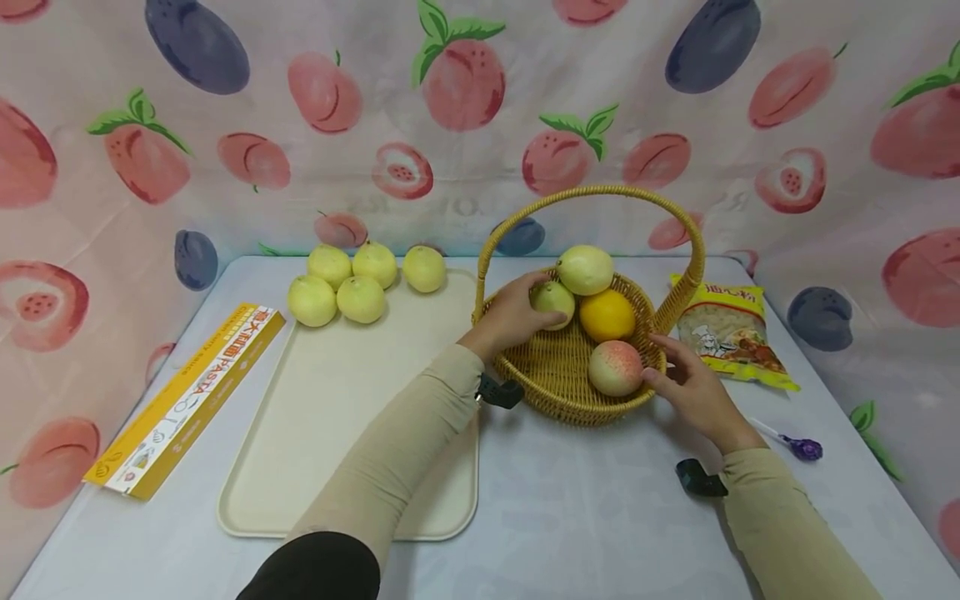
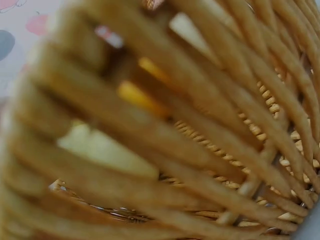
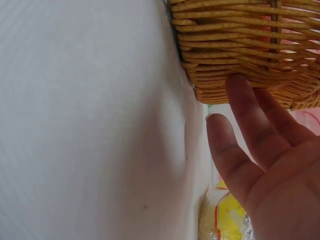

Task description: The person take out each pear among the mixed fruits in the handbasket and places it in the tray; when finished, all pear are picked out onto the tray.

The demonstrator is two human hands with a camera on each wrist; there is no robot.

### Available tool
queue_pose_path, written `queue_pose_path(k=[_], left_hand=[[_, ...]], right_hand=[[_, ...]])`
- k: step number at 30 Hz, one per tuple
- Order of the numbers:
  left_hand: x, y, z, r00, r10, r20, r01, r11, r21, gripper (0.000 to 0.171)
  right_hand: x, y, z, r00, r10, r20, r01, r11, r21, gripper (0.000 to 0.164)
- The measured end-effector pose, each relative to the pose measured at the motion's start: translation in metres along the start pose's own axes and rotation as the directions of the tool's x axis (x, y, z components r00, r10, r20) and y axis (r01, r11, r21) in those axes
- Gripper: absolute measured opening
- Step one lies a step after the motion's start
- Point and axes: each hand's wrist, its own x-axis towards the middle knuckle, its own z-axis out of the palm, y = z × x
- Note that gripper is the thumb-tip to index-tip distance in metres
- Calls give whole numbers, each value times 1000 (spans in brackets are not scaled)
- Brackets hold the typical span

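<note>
My left hand point(image 1: 513, 312) reaches into a wicker basket point(image 1: 555, 367) and holds a round yellow-green pear point(image 1: 555, 305), thumb and fingers on either side. Beside that pear lie a pale yellow-green fruit point(image 1: 585, 270), an orange point(image 1: 607, 316) and a pink-blushed peach point(image 1: 616, 367). On the basket's right rim, next to the peach, my right hand point(image 1: 697, 396) grips with thumb and fingers. The right wrist view shows some fingers point(image 3: 247, 107) against the outside weave. The basket wall hides the left hand in the left wrist view.
A cream tray point(image 1: 337, 417) stands left, with several pears point(image 1: 362, 299) at its far end. Left of it lies a yellow pasta box point(image 1: 187, 400). Right of the basket are a yellow food packet point(image 1: 731, 333) and a purple lollipop point(image 1: 802, 448). The basket's tall handle point(image 1: 592, 192) arches overhead.
</note>
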Motion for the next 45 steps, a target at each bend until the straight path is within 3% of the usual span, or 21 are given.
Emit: queue_pose_path(k=[12,16,23,30,36,45], left_hand=[[-1,0,2,1000,24,-1,-23,997,75,68],[-2,2,2,1000,7,-8,-6,995,103,67],[-3,5,3,998,-56,-3,56,996,70,64],[-1,3,1,1000,-24,6,23,995,97,70],[-3,3,1,996,-57,68,49,993,107,74],[-3,4,0,993,-98,71,87,986,146,83]], right_hand=[[-3,-1,0,1000,-5,-1,5,1000,-6,73],[-3,0,0,1000,0,1,0,1000,-5,73],[-2,0,-1,1000,-1,-5,1,1000,-19,73],[-1,-1,-1,1000,-1,-3,1,1000,-17,73],[-1,-2,0,1000,-11,0,11,1000,-11,72],[-1,-1,1,1000,-22,-3,22,1000,-14,72]])
